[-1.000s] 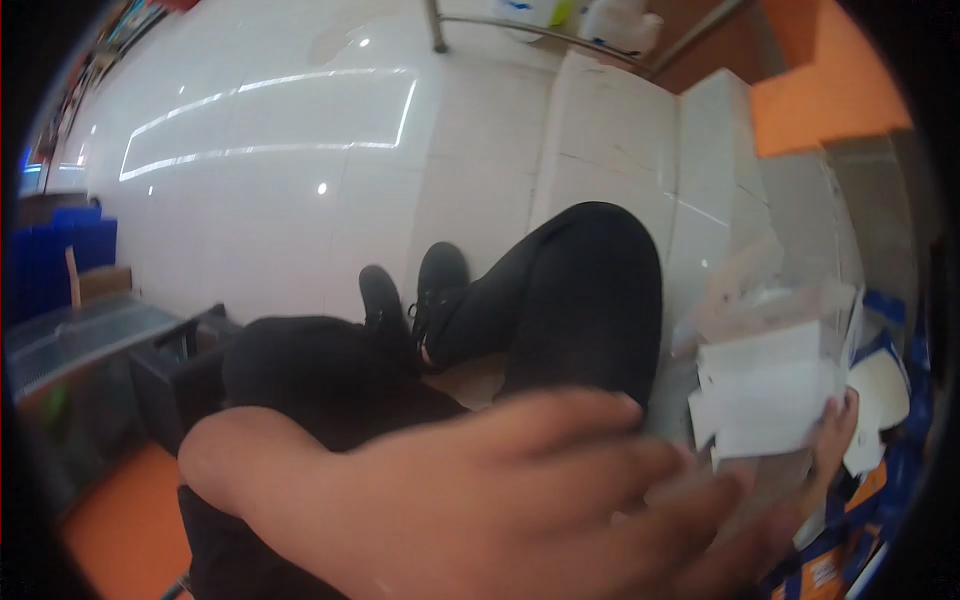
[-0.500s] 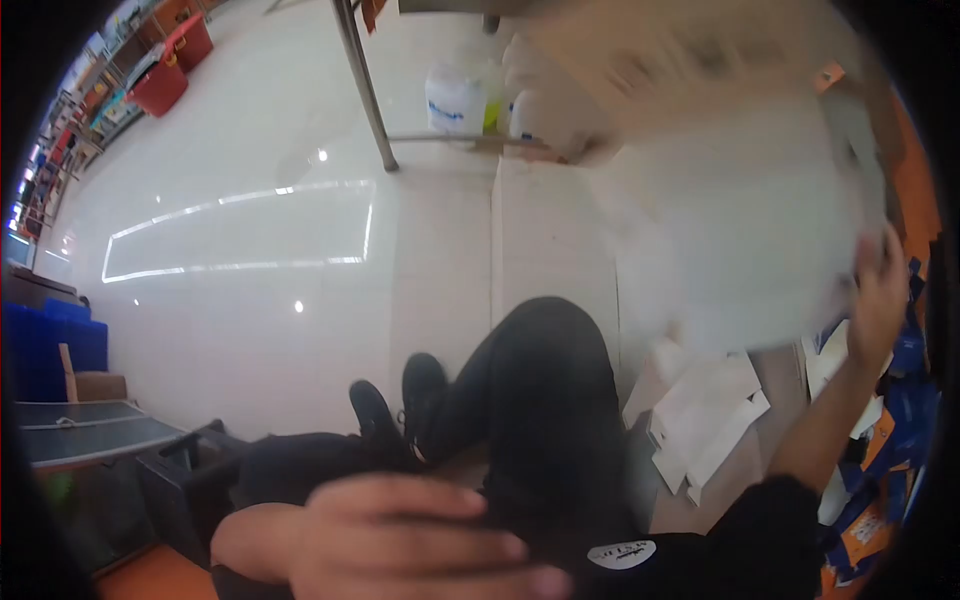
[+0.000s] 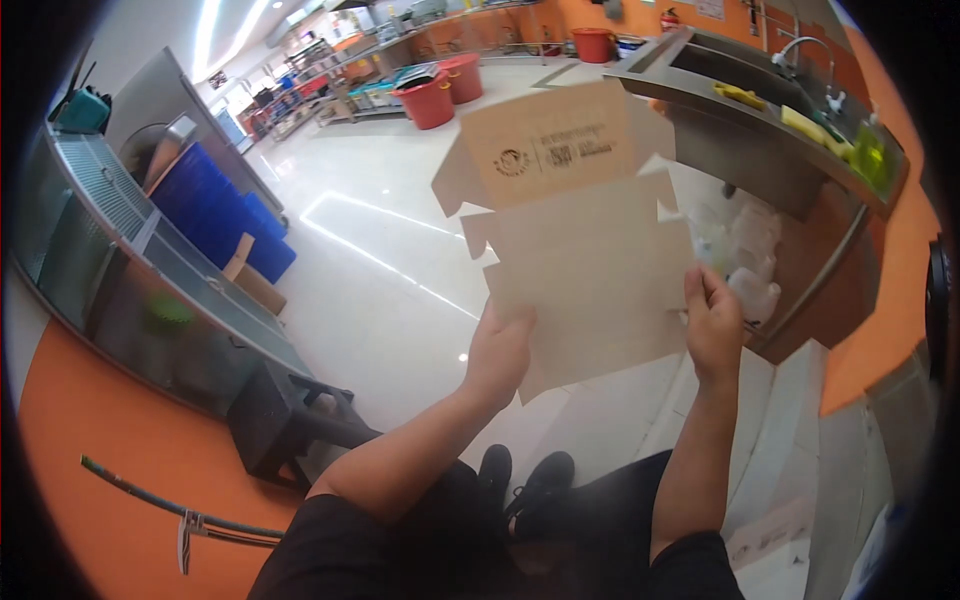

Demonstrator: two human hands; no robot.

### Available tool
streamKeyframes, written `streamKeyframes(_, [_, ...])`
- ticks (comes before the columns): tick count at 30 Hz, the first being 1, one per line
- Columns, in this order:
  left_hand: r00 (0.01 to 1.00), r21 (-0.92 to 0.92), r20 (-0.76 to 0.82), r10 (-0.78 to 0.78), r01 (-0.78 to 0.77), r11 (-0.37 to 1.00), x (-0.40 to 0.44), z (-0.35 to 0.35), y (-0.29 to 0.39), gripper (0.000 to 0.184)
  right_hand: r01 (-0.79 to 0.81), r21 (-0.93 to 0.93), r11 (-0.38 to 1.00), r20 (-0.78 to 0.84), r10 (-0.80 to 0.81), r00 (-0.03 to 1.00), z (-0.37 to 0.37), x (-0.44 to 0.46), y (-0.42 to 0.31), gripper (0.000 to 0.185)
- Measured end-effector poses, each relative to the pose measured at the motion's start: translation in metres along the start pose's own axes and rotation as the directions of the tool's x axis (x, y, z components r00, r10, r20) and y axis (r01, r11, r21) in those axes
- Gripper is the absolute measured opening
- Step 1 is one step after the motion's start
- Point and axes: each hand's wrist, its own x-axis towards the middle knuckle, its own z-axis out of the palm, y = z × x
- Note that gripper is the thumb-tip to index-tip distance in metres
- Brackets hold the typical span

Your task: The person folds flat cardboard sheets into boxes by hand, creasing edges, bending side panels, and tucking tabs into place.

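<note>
An unfolded cardboard box blank (image 3: 600,270) is held up in front of me, its notched flaps spread and a printed logo and code panel at the top. My left hand (image 3: 503,345) grips its lower left edge, thumb on the near face. On the opposite edge, my right hand (image 3: 714,325) pinches the card between thumb and fingers. Part of another printed card piece (image 3: 770,532) lies low at the right, beside my right arm.
A steel sink (image 3: 760,110) stands at the back right with plastic jugs (image 3: 740,245) under it. Red tubs (image 3: 427,100) stand on the far floor. At left are a glass-sided cabinet (image 3: 150,290), blue crates (image 3: 215,210) and a black stool (image 3: 285,420).
My view has swung up from the floor and right-side pile. The blank has come round in front of me, and my left hand, free before, now grips it too.
</note>
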Motion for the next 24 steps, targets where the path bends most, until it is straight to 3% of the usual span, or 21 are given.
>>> streamKeyframes(2, [0.998, 0.171, -0.058, 0.035, -0.025, 0.985, 0.009, -0.007, -0.004, 0.043, -0.219, 0.383, 0.897, 0.267, 0.119, 0.956, 0.009, 0.004, 0.020, 0.041])
streamKeyframes(3, [0.995, 0.255, -0.080, -0.063, 0.081, 0.963, 0.013, -0.010, -0.007, 0.050, -0.353, 0.522, 0.777, 0.395, 0.146, 0.907, 0.004, 0.002, 0.032, 0.043])
streamKeyframes(6, [0.967, 0.069, -0.150, -0.207, 0.219, 0.973, 0.017, 0.005, -0.004, 0.054, -0.485, 0.600, 0.637, 0.551, 0.110, 0.827, -0.008, 0.003, 0.035, 0.046])
streamKeyframes(9, [0.958, 0.201, -0.220, -0.185, 0.230, 0.952, 0.019, 0.019, -0.008, 0.056, -0.382, 0.497, 0.780, 0.537, 0.069, 0.841, -0.010, 0.007, 0.051, 0.044])
streamKeyframes(11, [0.981, 0.039, -0.137, -0.140, 0.146, 0.988, 0.022, 0.019, -0.022, 0.056, -0.337, 0.400, 0.852, 0.531, 0.084, 0.843, -0.012, 0.007, 0.048, 0.046])
streamKeyframes(13, [0.992, 0.015, -0.103, -0.075, 0.077, 0.997, 0.022, 0.023, -0.024, 0.054, -0.294, 0.324, 0.899, 0.539, 0.080, 0.839, -0.015, 0.007, 0.044, 0.046])
streamKeyframes(15, [0.992, 0.181, -0.073, -0.107, 0.118, 0.976, 0.018, 0.029, -0.017, 0.052, -0.263, 0.275, 0.925, 0.567, 0.065, 0.821, -0.019, 0.005, 0.043, 0.044])
streamKeyframes(17, [0.995, 0.394, 0.019, 0.099, -0.099, 0.914, 0.020, 0.031, -0.024, 0.049, -0.238, 0.132, 0.962, 0.516, 0.139, 0.846, -0.021, 0.002, 0.031, 0.033])
streamKeyframes(20, [0.964, 0.530, -0.073, 0.255, -0.179, 0.829, 0.023, 0.027, -0.042, 0.052, -0.238, 0.011, 0.971, 0.442, 0.209, 0.872, -0.020, 0.002, 0.034, 0.019])
streamKeyframes(22, [0.755, 0.946, 0.007, 0.655, -0.217, 0.241, 0.012, 0.030, -0.043, 0.061, -0.258, -0.017, 0.966, 0.402, 0.243, 0.883, -0.016, 0.003, 0.039, 0.016])
streamKeyframes(23, [0.726, 0.930, 0.088, 0.682, -0.306, 0.206, 0.006, 0.033, -0.035, 0.070, -0.273, -0.022, 0.962, 0.385, 0.260, 0.886, -0.011, 0.002, 0.037, 0.016])
streamKeyframes(24, [0.798, 0.864, 0.144, 0.585, -0.389, 0.319, 0.002, 0.035, -0.032, 0.070, -0.288, -0.027, 0.957, 0.367, 0.277, 0.888, -0.008, 0.001, 0.037, 0.016])
